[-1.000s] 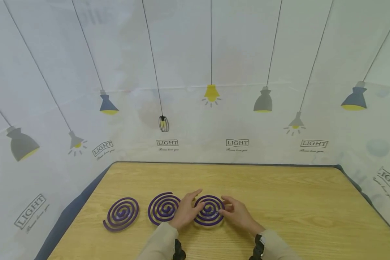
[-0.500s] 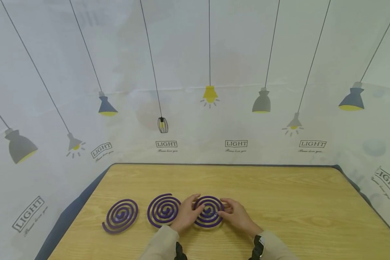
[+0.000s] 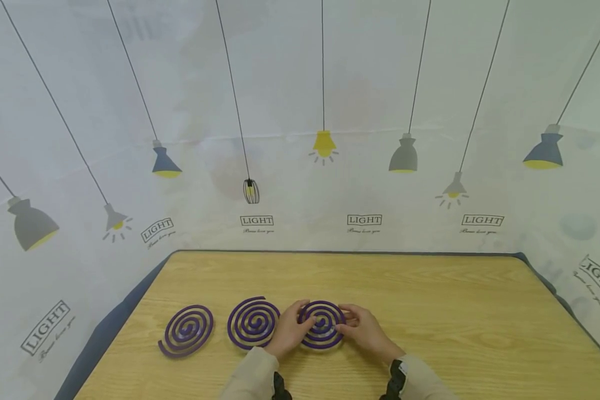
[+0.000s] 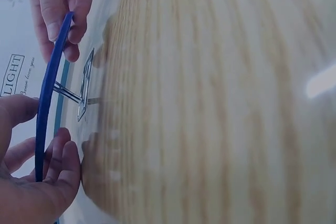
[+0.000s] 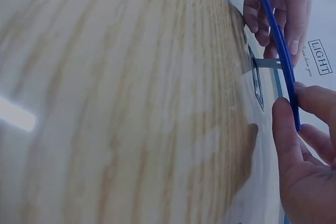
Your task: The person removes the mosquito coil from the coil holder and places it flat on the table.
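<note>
The left hand (image 3: 291, 331) is pinching a purple spiral mosquito coil (image 3: 321, 321) at its nine o'clock edge, the right hand (image 3: 369, 333) at three; a slim metal stand (image 4: 70, 94) is jutting beneath, toward the wood-grained table (image 3: 455, 311).

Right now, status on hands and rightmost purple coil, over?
Left fingers, right fingers: pinching opposite rim sides. Rightmost coil: atop metal stand, base contact unclear. Possible obstruction: middle coil, close beside left fingers.

Bent left fingers (image 4: 68, 163) opposite right fingers (image 5: 285, 132)

Screened-off booth (image 3: 545, 55): lamp-printed sheeting (image 3: 280, 83) behind and beside a wood-grain table (image 3: 470, 316).
</note>
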